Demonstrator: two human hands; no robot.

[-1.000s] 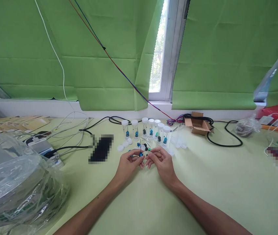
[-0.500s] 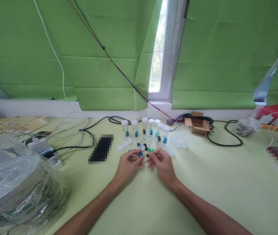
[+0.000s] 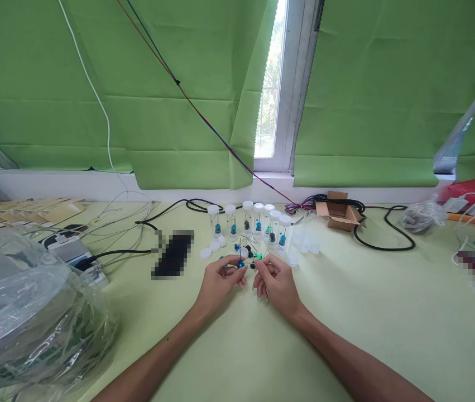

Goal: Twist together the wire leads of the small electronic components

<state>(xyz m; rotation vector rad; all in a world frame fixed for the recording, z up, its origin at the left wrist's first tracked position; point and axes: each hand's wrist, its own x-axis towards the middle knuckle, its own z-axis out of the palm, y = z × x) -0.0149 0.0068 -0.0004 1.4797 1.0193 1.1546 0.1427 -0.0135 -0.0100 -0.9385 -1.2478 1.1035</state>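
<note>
My left hand (image 3: 221, 277) pinches a small blue piece with a thin metal stem (image 3: 240, 264) between thumb and fingers. Close by on the right, my right hand (image 3: 278, 279) is closed in a pinch, and whatever its fingertips hold is too small to make out. A tiny black part (image 3: 253, 266) shows between the two hands. Just beyond the fingers lie a bright green piece (image 3: 258, 255), some blue and black pieces and thin metal pins. Behind them stand several clear tubes with white caps (image 3: 233, 223), most with a blue, black or green piece inside.
Loose white caps (image 3: 206, 253) lie left of the tubes; clear empty tubes (image 3: 302, 240) and more caps sit to the right. An open cardboard box (image 3: 337, 215) and black cable (image 3: 388, 247) are farther right. A plastic-wrapped roll (image 3: 32, 329) fills the left front.
My right hand's lower fingers have shifted slightly down and right, away from my left hand. My left hand keeps its pinch on the blue piece.
</note>
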